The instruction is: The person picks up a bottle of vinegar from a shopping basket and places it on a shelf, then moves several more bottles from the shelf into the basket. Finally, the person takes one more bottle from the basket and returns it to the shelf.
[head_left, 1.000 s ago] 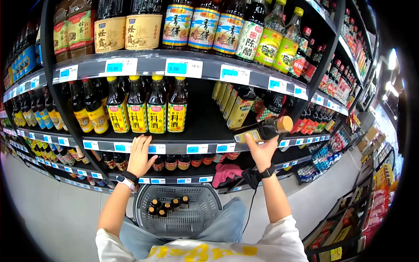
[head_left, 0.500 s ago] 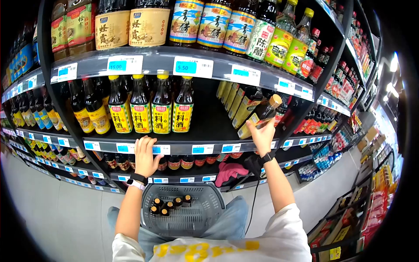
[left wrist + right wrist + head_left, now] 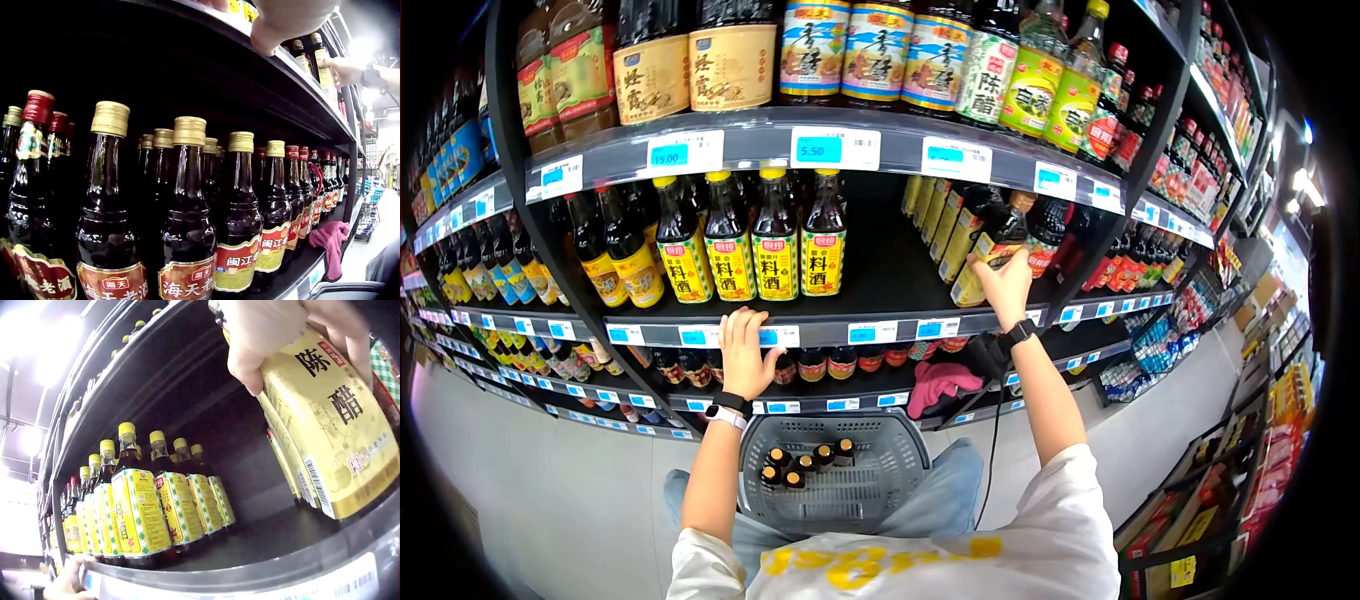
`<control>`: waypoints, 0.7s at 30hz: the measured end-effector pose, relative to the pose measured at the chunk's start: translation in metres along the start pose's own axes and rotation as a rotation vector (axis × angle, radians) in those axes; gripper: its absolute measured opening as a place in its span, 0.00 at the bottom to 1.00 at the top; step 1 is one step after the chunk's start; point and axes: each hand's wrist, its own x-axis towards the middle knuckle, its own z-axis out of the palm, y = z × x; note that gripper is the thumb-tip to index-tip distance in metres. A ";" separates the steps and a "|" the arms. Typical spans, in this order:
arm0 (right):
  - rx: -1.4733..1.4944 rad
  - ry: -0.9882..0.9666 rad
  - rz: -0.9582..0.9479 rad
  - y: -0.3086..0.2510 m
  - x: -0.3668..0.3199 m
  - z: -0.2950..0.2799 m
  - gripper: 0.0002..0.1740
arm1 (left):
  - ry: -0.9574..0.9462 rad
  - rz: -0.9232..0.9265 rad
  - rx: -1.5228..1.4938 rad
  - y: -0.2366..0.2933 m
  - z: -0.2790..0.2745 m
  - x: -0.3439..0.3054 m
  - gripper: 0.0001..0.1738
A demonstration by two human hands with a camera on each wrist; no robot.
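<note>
My right hand grips a dark vinegar bottle with a yellow label, thumb on one side and fingers on the other. The bottle stands nearly upright at the front of a row of matching bottles, low at the shelf's front edge. My left hand rests on the front edge of the same shelf, its fingers over the top and its thumb lower on the price strip. Left of the row stand cooking wine bottles with yellow caps.
A grey basket holding several capped bottles stands on the floor between the knees. A pink cloth hangs over the lower shelf, with red-labelled bottles beside it. A black cable trails from the right wrist.
My right hand has swung the vinegar bottle from lying sideways to nearly upright and moved it back against the row. The left hand stays on the shelf edge.
</note>
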 end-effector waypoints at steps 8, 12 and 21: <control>-0.024 -0.073 -0.012 -0.007 0.003 -0.002 0.37 | 0.026 -0.030 0.025 0.010 0.002 0.000 0.37; -0.021 -0.094 0.000 -0.008 0.002 -0.003 0.41 | 0.009 -0.046 0.031 0.025 -0.002 0.002 0.37; 1.196 -0.402 0.321 0.079 0.009 0.051 0.49 | -0.108 0.142 -0.280 0.135 0.038 0.040 0.37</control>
